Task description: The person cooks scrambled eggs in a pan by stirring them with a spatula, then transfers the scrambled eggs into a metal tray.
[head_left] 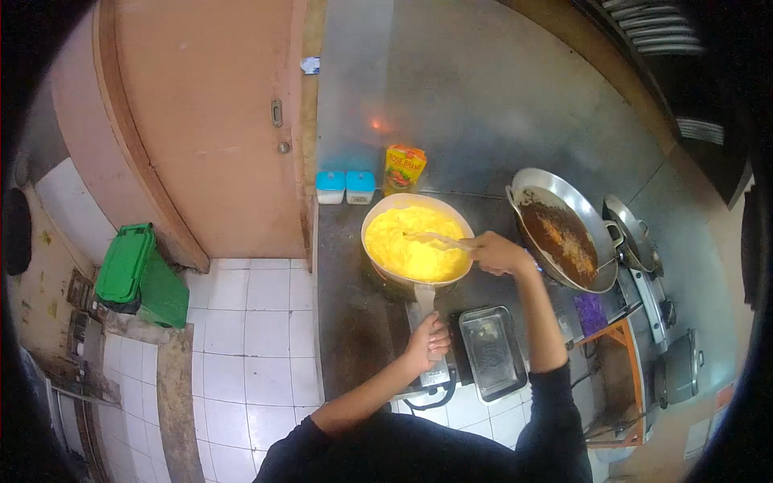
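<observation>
My left hand [427,342] is wrapped round the handle [425,298] of a light-coloured frying pan [457,214]. Soft yellow egg [407,248], apparently scrambled, spreads across the pan. From the right, my right hand [497,253] grips a pale spatula [445,239], whose tip is sunk in the egg near the pan's middle. A rectangular metal tray [493,354] lies below my right forearm, to the right of the pan handle.
To the right stands a large wok [555,179] with dark oil and brown bits. Behind the pan are a yellow pouch [404,167] and two blue-lidded containers [360,185]. A green bin [153,278] stands on the tiled floor by a door [213,121].
</observation>
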